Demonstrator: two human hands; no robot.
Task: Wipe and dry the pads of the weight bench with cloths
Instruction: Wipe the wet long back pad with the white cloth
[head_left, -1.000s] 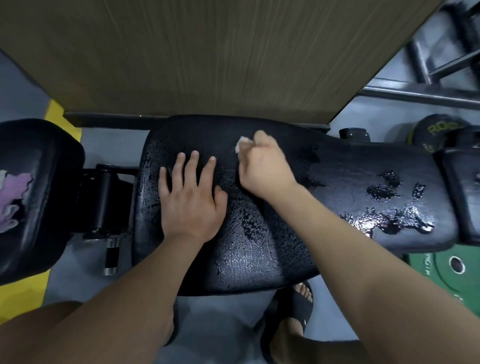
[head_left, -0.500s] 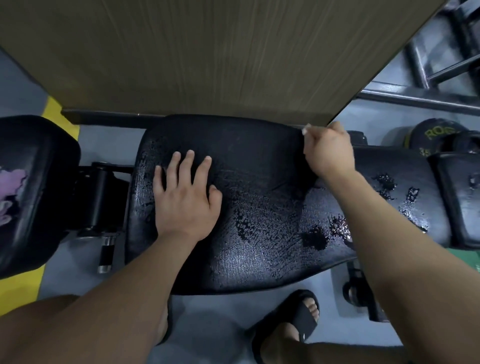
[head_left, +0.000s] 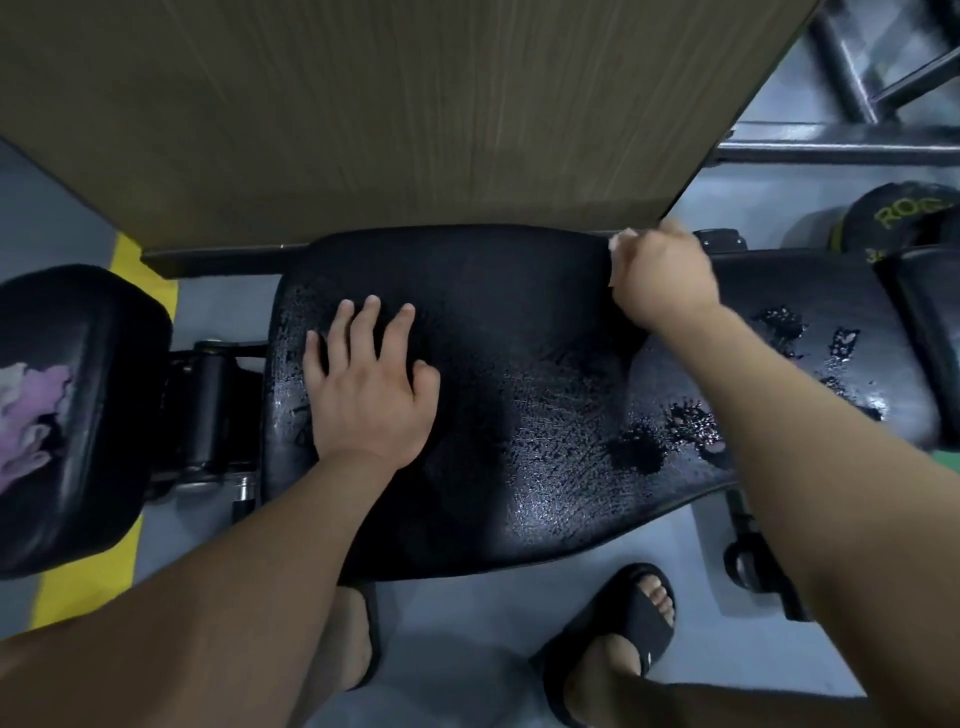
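My left hand (head_left: 371, 387) lies flat on the left part of the wide black pad (head_left: 519, 374) in the middle of the frame; the 4 fingers are straight and a little spread, the thumb is out to the side, and it holds nothing. My right hand (head_left: 662, 280) is at the upper right corner of this same pad, at its far edge. Its fingers are curled tight around a white cloth (head_left: 617, 247), of which only a small piece shows left of the knuckles. The pad is wet: fine drops shine over its near half, and bigger dark spots lie at its lower right. Just beside it on the right, the long narrow pad (head_left: 810, 332) carries some puddles of water. At the left edge of the frame there is another black pad (head_left: 98, 426), apart from the wide one, with a purple and white cloth (head_left: 31, 415) on it. A brown wooden panel (head_left: 389, 104) fills the upper part of the frame. At the bottom, my foot in a black sandal (head_left: 631, 623) stands on the grey floor (head_left: 467, 649).
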